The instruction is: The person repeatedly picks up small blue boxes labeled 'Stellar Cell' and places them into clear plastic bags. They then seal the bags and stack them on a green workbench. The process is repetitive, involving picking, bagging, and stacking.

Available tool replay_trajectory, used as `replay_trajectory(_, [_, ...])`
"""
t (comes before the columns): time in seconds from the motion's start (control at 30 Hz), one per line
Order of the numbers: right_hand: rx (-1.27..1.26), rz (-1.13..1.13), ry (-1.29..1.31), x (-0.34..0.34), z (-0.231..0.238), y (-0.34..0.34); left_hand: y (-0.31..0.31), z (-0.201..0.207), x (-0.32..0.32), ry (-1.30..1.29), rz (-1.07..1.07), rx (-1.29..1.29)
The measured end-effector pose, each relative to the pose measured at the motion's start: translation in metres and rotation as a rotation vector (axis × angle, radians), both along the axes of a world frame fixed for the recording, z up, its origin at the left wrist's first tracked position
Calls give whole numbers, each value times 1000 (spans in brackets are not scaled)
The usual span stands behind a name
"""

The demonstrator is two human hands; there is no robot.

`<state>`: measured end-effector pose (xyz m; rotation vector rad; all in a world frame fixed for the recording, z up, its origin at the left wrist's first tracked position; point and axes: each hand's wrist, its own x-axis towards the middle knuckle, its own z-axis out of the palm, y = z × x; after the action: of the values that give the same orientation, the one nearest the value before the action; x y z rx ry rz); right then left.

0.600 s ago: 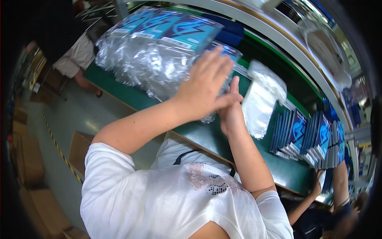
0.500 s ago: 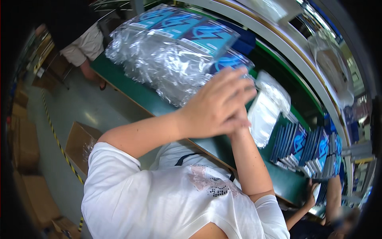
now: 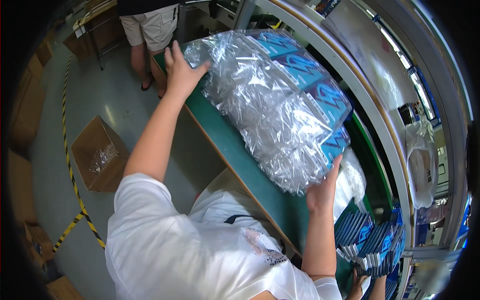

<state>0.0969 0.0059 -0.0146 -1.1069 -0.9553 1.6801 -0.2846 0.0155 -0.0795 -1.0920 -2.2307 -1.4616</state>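
Across the green table (image 3: pixel 215 130) lies a row of flat blue boxes (image 3: pixel 302 70) in clear plastic bags (image 3: pixel 270 110), their loose ends crumpled toward me. At the row's far left end my left hand (image 3: pixel 182 74) is open, thumb and fingers spread, beside the plastic. My right hand (image 3: pixel 322 190) rests against the near right end of the row, its fingers stretched along the last bagged box and partly hidden. Both hands frame the row from its two ends, and neither is closed round anything.
Clear empty bags (image 3: pixel 350 180) lie right of my right hand. Beyond them stand stacked blue boxes (image 3: pixel 357 227), with another person's hand (image 3: pixel 359 285) near. An open carton (image 3: pixel 100 160) with plastic scraps sits on the floor at left; a person (image 3: pixel 150 25) stands beyond the table's far end.
My hands were together over the right part of the row; now they are apart, the left at the far left end, the right at the near right end. The view has shifted.
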Motion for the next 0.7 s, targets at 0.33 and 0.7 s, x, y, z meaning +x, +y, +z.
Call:
replay_trajectory(0.33, [-11, -87, 36, 3, -3, -4, 63, -13, -40, -43, -222, -564])
replay_trajectory(0.7, [2, -86, 64, 7, -10, 1, 68, -23, -49, 80, -132, -532])
